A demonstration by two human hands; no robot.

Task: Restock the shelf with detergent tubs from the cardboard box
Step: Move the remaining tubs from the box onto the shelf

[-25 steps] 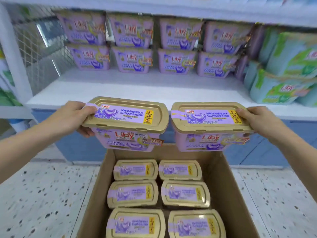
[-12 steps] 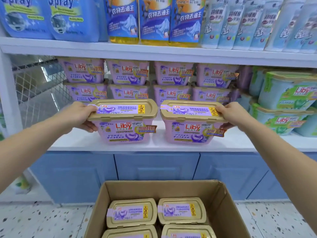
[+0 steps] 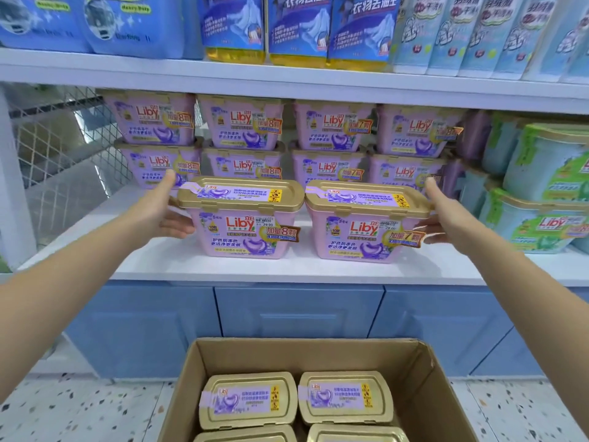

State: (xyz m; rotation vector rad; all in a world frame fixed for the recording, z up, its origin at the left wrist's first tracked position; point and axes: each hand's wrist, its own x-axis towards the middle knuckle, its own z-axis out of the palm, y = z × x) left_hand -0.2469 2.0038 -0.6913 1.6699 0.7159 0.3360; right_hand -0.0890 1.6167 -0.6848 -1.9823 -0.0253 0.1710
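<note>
The left hand [image 3: 161, 213] cups the outer end of the left tub [image 3: 242, 218]. Its fingers lie fairly straight against the end wall under the lid's rim, and the thumb stands up clear of the lid. The right hand [image 3: 443, 215] mirrors it on the right tub [image 3: 366, 226]. Both look like loose, flat-fingered contact rather than a clamp.

The two tubs appear to be set down on the front of the shelf [image 3: 287, 271], side by side and almost touching. Their long axes run left to right and their labels face out. Each hand sits at one far end of the pair, so neither is nearer.

The stacked row [image 3: 242, 145] lies straight behind, farther from the person, with bare shelf between. I'd judge that any seating push goes straight back, both hands together, to keep the pair square.

The box [image 3: 414, 371] sits open on the speckled floor [image 3: 63, 409], low between the arms, with more tubs [image 3: 247, 398] lying lid-up inside. Green tubs [image 3: 548, 193] crowd the shelf's right side and wire mesh [image 3: 60, 145] closes its left. Bottles [image 3: 296, 27] line the shelf above, and blue cabinet doors [image 3: 296, 314] run below.
</note>
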